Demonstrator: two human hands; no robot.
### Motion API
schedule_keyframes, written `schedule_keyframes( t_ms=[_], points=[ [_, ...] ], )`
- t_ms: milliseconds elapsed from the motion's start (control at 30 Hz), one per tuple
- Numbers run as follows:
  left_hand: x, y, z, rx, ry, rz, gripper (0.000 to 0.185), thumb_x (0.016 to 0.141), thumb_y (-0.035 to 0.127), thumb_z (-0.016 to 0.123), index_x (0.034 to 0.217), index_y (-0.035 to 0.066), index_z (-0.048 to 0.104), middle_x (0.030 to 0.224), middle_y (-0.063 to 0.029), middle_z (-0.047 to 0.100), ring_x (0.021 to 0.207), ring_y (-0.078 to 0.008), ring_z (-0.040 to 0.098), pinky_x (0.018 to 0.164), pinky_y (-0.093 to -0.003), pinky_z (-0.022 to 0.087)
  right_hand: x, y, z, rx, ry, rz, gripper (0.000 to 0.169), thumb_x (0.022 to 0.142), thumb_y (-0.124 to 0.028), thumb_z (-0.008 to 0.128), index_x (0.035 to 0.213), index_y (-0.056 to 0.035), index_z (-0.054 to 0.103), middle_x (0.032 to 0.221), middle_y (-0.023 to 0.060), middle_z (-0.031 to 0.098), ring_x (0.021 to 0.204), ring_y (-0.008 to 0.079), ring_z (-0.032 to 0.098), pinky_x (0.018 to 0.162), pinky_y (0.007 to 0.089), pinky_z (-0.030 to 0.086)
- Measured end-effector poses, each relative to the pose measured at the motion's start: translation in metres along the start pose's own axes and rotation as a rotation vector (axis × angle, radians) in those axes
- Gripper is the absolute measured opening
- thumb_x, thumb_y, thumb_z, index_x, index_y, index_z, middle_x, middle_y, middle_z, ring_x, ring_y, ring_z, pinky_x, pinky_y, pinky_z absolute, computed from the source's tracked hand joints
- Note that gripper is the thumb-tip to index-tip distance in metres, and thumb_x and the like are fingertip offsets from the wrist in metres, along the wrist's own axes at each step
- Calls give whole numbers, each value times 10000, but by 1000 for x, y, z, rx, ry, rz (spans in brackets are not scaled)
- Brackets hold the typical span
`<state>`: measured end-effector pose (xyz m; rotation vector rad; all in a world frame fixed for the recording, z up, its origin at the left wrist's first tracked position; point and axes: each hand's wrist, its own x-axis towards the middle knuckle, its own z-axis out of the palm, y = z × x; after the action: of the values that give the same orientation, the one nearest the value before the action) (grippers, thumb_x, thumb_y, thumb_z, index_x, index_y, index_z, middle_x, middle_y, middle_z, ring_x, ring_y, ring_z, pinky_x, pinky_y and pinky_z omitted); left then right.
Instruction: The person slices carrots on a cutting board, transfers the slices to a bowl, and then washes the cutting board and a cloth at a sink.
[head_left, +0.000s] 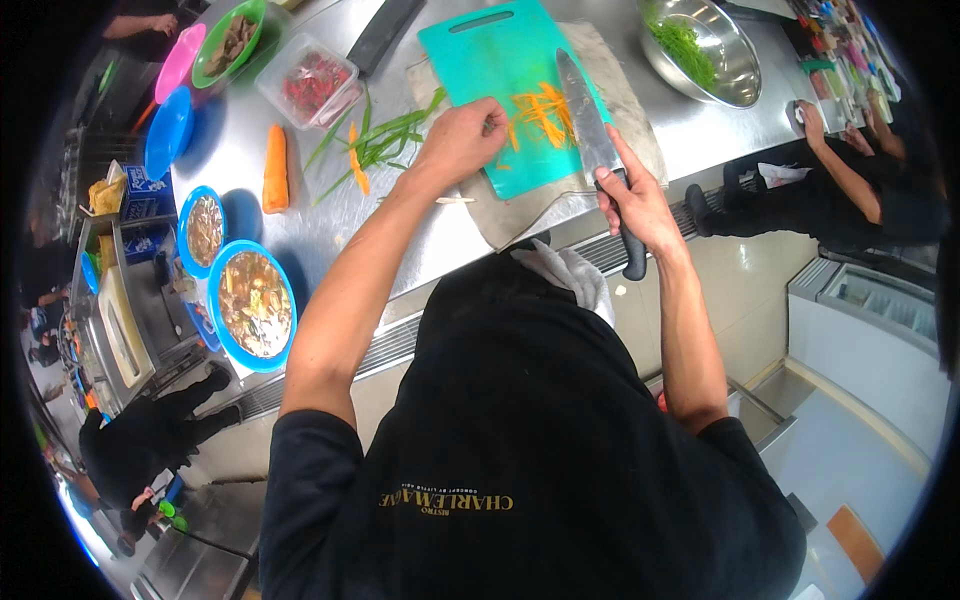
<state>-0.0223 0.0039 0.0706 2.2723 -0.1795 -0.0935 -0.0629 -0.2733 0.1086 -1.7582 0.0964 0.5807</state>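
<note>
My right hand (637, 202) is closed around the black handle of a chef's knife (583, 105), index finger stretched along the blade. The broad blade lies over the right side of a turquoise cutting board (480, 64), pointing away from me. Beside the blade, thin orange carrot strips (546, 112) form a loose pile on the board. My left hand (465, 139) hovers at the board's left edge with curled fingers; whether anything is between them cannot be made out. Under the board is a beige cloth (630, 112). Left of that hand, green scallion leaves (382, 142) and a peeled carrot (276, 169) lie on the steel table.
At left stand blue bowls of food in liquid (251, 304), a clear tub of red chillies (311, 86) and a green bowl of brown pieces (231, 45). A steel bowl (731, 52) at right holds shredded greens. People work on both sides, one person (847, 172) at right.
</note>
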Motion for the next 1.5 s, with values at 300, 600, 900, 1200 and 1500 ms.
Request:
schedule_keyframes(
  t_ms=[300, 600, 900, 1200, 1500],
  points=[
    [-42, -53, -30, 188, 92, 35, 129, 887, 116, 708, 993, 47, 736, 997, -102, 712, 889, -251, 698, 792, -366, 548, -11, -7, 4, -199, 24, 18, 663, 1027, -191, 599, 1620, -287, 318, 678, 15, 556, 498, 85, 493, 469, 280, 461],
    [-48, -14, 16, 387, 48, 320, 178, 839, 114, 706, 1014, 80, 721, 1053, -100, 663, 1021, -321, 633, 876, -428, 526, -11, -8, 19, -388, -115, -10, 675, 997, -236, 632, 1606, -303, 347, 755, 56, 639, 618, 141, 602, 686, 350, 538],
    [-65, -52, -27, 267, 79, 91, 88, 881, 74, 672, 963, 43, 681, 1004, -135, 657, 979, -335, 644, 841, -418, 516, 3, 5, 37, -472, -246, -78, 646, 994, -262, 628, 1587, -303, 375, 1010, 161, 729, 794, 291, 702, 821, 430, 544],
    [-69, -43, -42, 296, 231, 68, 170, 884, 83, 663, 1049, 82, 704, 1042, -130, 668, 1017, -346, 643, 876, -425, 525, 1, 7, 0, -734, 37, -216, 594, 982, -275, 617, 1545, -315, 430, 1073, 228, 709, 1041, 427, 667, 921, 509, 531],
    [-14, 81, 49, 267, 33, 574, 721, 785, 460, 810, 1411, 190, 576, 1533, -178, 405, 1420, -429, 356, 1148, -633, 285, -24, -45, -33, -1118, 133, -464, 466, 842, -91, 733, 1262, -151, 539, 988, 143, 664, 955, 376, 678, 773, 503, 549]
  ],
)
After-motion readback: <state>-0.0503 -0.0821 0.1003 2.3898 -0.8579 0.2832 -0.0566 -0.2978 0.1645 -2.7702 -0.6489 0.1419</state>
